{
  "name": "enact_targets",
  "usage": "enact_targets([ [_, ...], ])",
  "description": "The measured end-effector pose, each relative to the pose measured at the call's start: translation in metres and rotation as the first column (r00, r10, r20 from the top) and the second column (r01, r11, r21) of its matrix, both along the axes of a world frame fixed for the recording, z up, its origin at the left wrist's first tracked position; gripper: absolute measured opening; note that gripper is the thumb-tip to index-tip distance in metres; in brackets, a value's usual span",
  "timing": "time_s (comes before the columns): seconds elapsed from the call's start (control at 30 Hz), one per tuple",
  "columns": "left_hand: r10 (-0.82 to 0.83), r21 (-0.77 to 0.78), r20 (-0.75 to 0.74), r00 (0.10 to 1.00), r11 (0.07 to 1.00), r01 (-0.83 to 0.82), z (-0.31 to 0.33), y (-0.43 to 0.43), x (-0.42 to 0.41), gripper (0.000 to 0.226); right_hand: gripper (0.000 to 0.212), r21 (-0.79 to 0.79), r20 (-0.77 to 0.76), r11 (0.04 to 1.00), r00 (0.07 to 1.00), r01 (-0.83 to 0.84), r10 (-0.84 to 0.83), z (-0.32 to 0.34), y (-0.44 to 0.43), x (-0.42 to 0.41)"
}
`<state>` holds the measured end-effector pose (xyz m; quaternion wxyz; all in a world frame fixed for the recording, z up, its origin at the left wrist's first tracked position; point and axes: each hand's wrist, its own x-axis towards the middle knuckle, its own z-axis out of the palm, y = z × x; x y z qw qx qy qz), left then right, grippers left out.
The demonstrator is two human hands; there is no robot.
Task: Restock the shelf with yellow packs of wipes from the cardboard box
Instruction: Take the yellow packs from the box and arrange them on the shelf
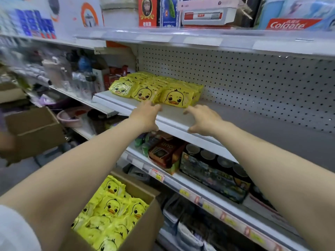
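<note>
Yellow packs of wipes with a duck face [174, 97] stand in rows at the left end of the white shelf [181, 122]. My left hand [146, 116] reaches over the shelf's front edge, fingertips just short of the front packs, holding nothing. My right hand [203, 118] hovers beside it over bare shelf, fingers spread and empty. Below my left arm, an open cardboard box [145, 225] holds several more yellow duck packs [110, 211].
A pegboard back wall [244, 84] runs behind the shelf, bare to the right of the packs. An upper shelf [199, 39] overhangs close above. Below sit card boxes and dark canisters [208, 160]. A second cardboard box [34, 129] stands at left.
</note>
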<state>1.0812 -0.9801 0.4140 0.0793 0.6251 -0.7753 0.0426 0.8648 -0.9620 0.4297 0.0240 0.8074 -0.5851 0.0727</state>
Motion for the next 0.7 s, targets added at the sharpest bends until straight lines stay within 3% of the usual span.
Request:
enact_targets([
  [0.37, 0.214, 0.167, 0.112, 0.970, 0.959, -0.230, -0.053, 0.128, 0.075, 0.079, 0.061, 0.139, 0.084, 0.965, 0.974, -0.220, 0.210, -0.057, 0.077, 0.075],
  [0.5, 0.231, 0.180, 0.093, 0.969, 0.953, -0.244, -0.069, 0.145, 0.103, 0.078, 0.068, 0.173, 0.043, 0.953, 0.968, -0.250, 0.246, -0.078, 0.084, 0.109],
  [0.7, 0.232, 0.234, 0.077, 0.970, 0.941, -0.244, -0.106, 0.141, 0.144, 0.079, 0.062, 0.251, 0.039, 0.926, 0.959, -0.281, 0.281, -0.117, 0.069, 0.161],
])
